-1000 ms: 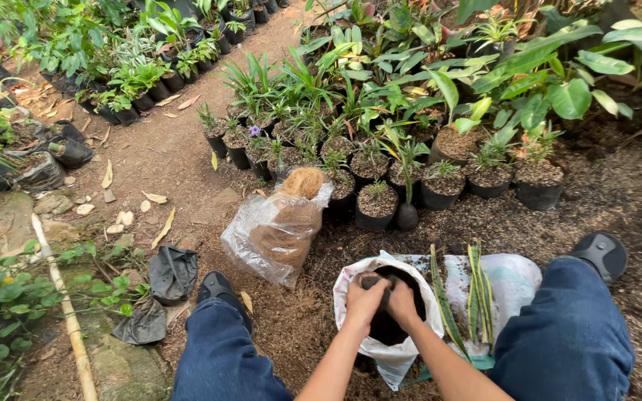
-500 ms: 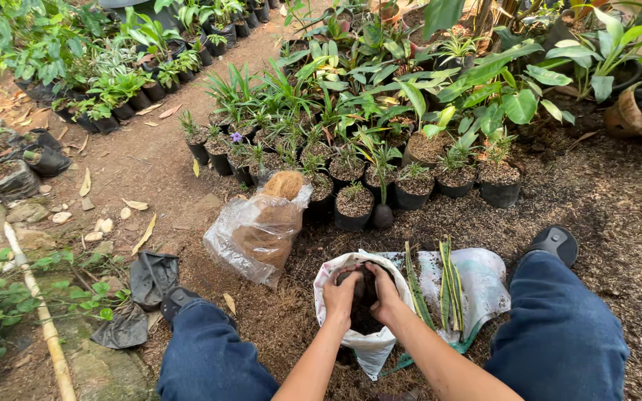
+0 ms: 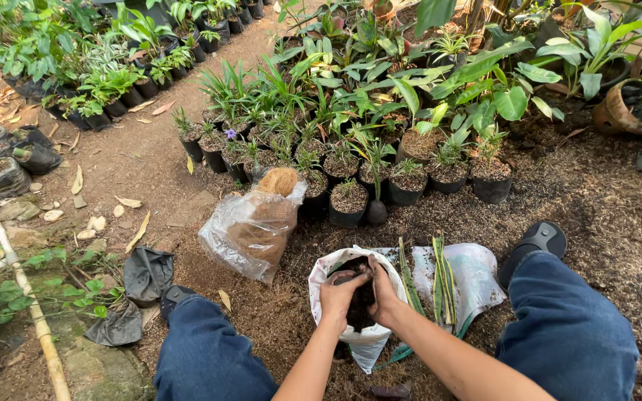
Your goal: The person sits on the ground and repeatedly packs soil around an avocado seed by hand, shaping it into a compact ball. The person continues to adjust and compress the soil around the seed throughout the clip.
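Both hands stay in the white bag [image 3: 369,345] between the knees. Left hand [image 3: 341,291] grip closed on a clump of dark soil [image 3: 358,308]; right hand [image 3: 385,288] cupped against it, grip state unclear. Little change since earlier: view shifted, hands pressed closer together. Cuttings [image 3: 440,278] lie beside.

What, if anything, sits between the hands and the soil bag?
Nothing visible. The left hand and right hand are already inside the open mouth of the white soil bag, on the dark soil. The cuttings lie beside it, out of the way.
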